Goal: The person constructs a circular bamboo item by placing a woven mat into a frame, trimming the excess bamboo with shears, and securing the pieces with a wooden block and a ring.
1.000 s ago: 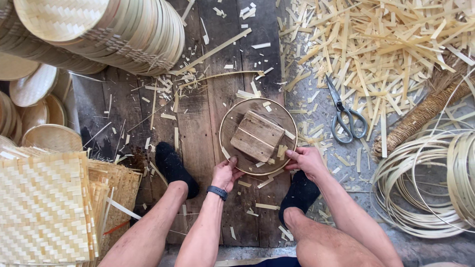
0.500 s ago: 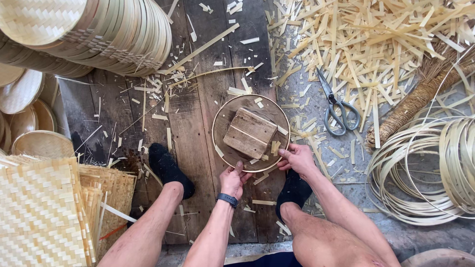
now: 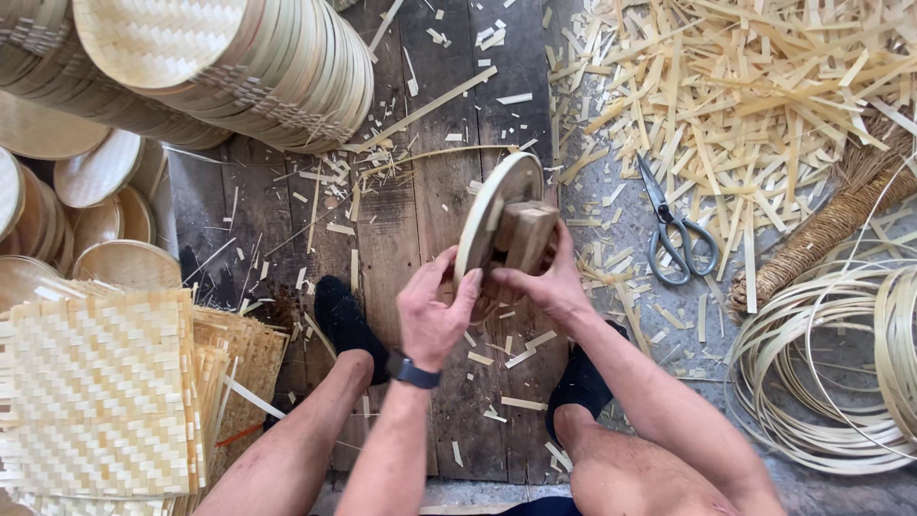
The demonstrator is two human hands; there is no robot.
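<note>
Head view: both hands, left hand [image 3: 432,315] and right hand [image 3: 544,282], grasping tilted round wooden mould [image 3: 497,220].

Round form [image 3: 497,205]: pale smooth wood, matt, with rough wooden block [image 3: 525,237]. Floor planks [image 3: 420,191]: dark, weathered, rough wood. Scissors [image 3: 674,234] at 3 o'clock: dull grey metal. Woven mats [image 3: 95,397]: matt bamboo.
</note>
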